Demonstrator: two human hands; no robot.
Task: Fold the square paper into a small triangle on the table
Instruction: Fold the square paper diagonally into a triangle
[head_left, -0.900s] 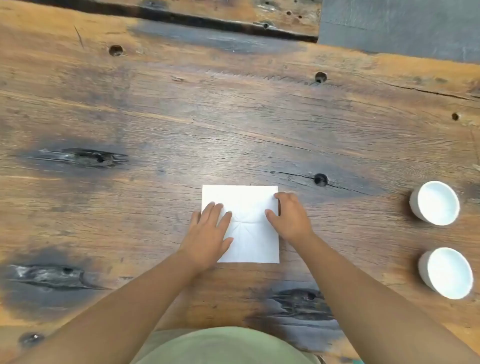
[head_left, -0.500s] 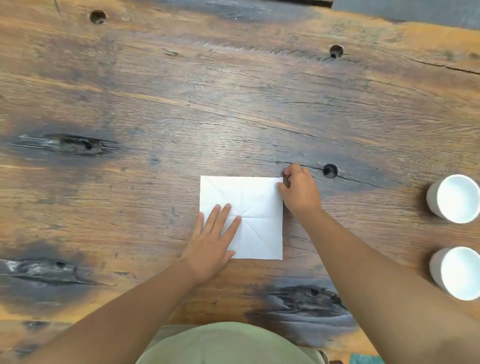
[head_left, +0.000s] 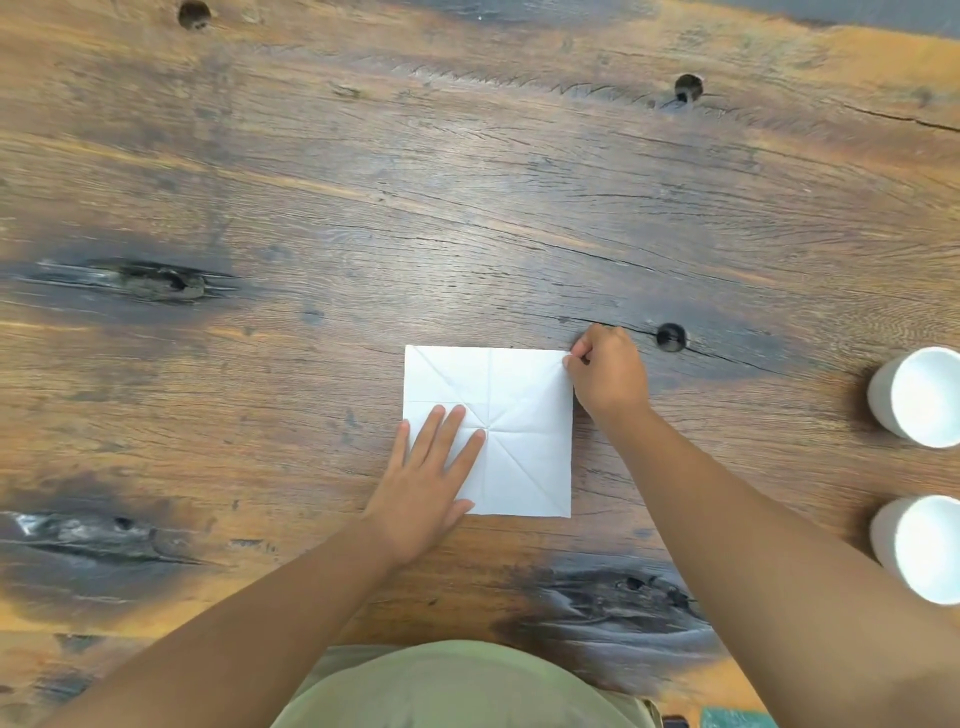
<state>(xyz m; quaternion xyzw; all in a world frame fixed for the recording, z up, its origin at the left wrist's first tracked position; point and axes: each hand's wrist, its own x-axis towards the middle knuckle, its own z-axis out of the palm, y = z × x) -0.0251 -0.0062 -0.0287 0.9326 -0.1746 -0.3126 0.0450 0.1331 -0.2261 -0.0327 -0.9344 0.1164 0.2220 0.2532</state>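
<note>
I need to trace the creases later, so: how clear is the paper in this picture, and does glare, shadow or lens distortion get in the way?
Head view: the paper is sharp and evenly lit, its creases readable with no glare; the left hand hides its near-left part, the right hand its far-right corner. Soft sheen on the table; wide-angle bending at the edges, where the cups are cut off.

The place looked like a workshop or a rustic home room, though this was not sure: the surface was rough old wood with dark knots, cracks and drilled holes.
</note>
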